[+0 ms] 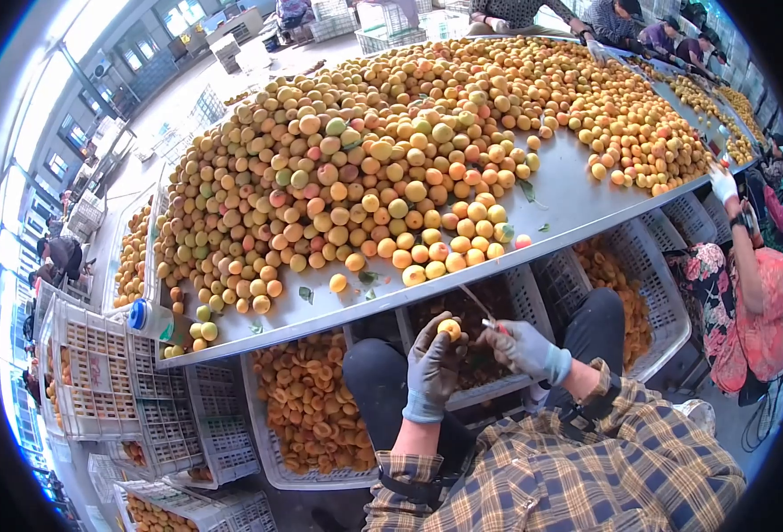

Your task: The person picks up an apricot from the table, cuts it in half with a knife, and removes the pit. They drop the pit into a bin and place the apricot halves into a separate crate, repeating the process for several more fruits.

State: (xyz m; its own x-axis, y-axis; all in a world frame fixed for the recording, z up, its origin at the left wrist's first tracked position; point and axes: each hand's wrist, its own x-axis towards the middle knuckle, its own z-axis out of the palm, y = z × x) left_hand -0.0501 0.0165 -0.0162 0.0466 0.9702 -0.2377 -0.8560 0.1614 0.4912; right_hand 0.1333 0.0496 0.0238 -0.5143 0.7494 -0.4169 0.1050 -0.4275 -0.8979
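Note:
My left hand [433, 369], in a grey work glove, holds an apricot [449, 329] between thumb and fingertips, just below the metal table's edge. To its right, my gloved right hand [523, 349] is closed around the handle of a small tool with a thin metal shaft [475, 300], perhaps a knife; its tip points up and left. Whole apricots [391, 153] lie heaped on the metal table [558, 179]. Beneath my hands stands a crate with dark contents [488, 372]. Halved apricots [315, 399] fill a white plastic crate [268, 442] left of my knees.
A blue-lidded jar [155, 321] stands at the table's left corner. Stacked crates [99, 372] are at the left. Another crate of halved apricots [661, 316] is by my right knee. A co-worker in floral clothing [760, 292] sits at the right; others line the far side.

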